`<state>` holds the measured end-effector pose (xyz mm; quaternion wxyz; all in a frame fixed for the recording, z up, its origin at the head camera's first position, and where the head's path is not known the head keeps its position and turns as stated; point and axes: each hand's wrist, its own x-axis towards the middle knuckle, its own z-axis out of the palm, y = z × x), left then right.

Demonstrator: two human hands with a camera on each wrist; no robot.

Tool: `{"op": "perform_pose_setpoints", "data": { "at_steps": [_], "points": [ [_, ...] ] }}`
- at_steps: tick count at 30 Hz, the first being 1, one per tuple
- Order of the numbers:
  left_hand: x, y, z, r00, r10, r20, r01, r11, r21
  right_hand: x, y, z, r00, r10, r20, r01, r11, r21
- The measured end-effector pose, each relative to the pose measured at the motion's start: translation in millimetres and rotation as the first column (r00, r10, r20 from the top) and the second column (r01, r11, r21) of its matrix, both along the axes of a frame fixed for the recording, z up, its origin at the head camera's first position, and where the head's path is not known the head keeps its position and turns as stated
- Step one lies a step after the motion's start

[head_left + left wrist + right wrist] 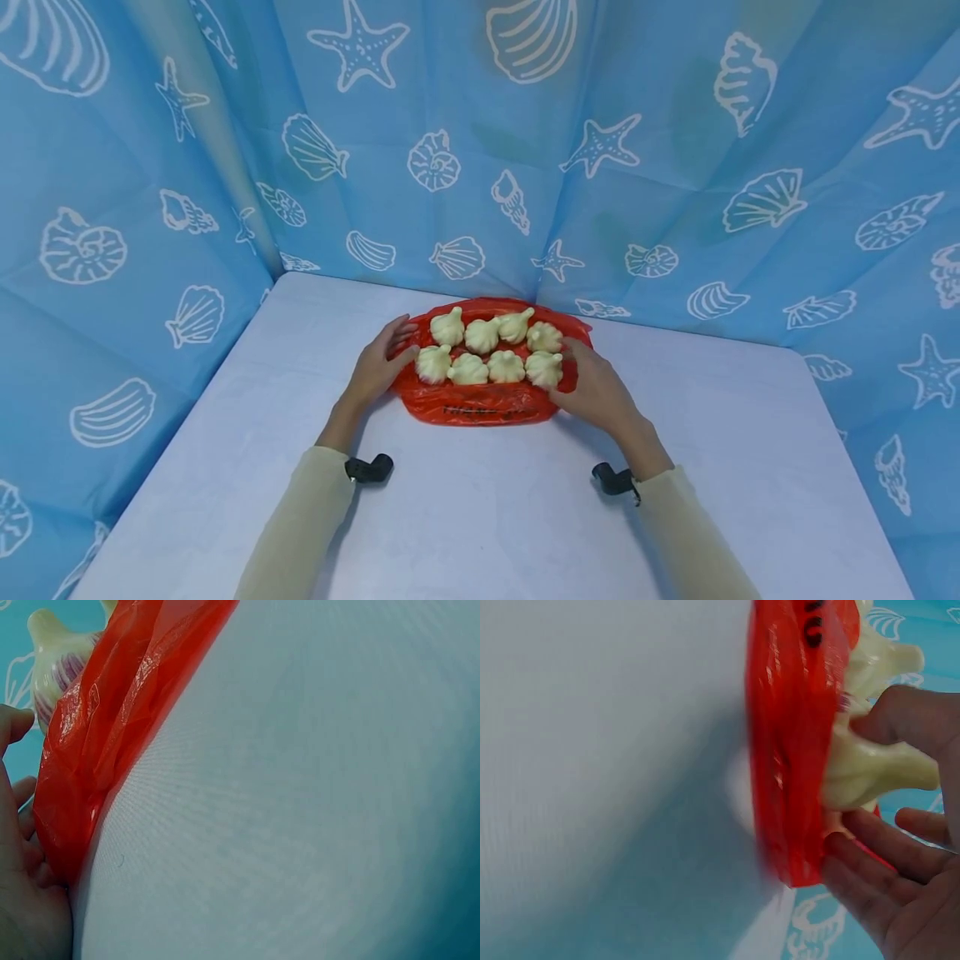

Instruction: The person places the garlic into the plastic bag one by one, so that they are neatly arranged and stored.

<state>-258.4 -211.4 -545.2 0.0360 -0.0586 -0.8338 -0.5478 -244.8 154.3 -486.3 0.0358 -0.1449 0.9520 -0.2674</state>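
Note:
Several pale garlic bulbs (506,367) sit in two rows on an opened-out red plastic bag (480,414) with dark lettering along its front edge. My left hand (378,362) rests at the bag's left end, fingers fairly straight, its thumb close to a purple-streaked garlic bulb (60,671). In the left wrist view those fingers lie along the crinkled bag edge. At the right end, my right hand (596,387) has thumb and fingers around the front-right garlic bulb (877,769). The right wrist view shows the bent thumb on one side and fingertips on the other.
A white-covered table (480,517) lies under the bag, which is near its back edge. Blue curtains (465,125) printed with white shells and starfish stand behind and on both sides. A black wrist camera mount (369,469) sits at the left cuff, another mount (613,479) at the right.

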Motion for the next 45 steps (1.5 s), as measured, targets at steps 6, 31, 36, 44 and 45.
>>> {"op": "perform_pose_setpoints", "data": {
  "at_steps": [6, 31, 36, 44, 45],
  "points": [
    [-0.5, -1.5, 0.6, 1.000, 0.000, -0.001, 0.000, 1.000, 0.000, 1.7, 6, 5.0, 0.998, 0.014, -0.067, -0.007, 0.995, 0.095],
    [1.2, -2.2, -2.0, 1.000, 0.002, 0.000, -0.002, 1.000, -0.008, -5.7, 16, -12.9, 0.993, 0.072, -0.096, -0.055, 0.984, 0.172],
    [1.3, -2.0, -2.4, 1.000, 0.010, 0.009, -0.010, 1.000, -0.010, -5.7, 19, -7.7, 0.995, 0.092, -0.047, -0.085, 0.988, 0.132],
    [-0.7, -0.7, -1.3, 1.000, 0.012, 0.026, -0.013, 1.000, 0.015, -3.5, 29, 5.5, 0.976, 0.204, 0.071, -0.202, 0.979, -0.029],
    [-0.5, -0.6, -1.2, 0.999, 0.015, 0.028, -0.015, 1.000, 0.013, -3.2, 30, 6.5, 0.973, 0.215, 0.079, -0.212, 0.976, -0.044]
  ]
}}
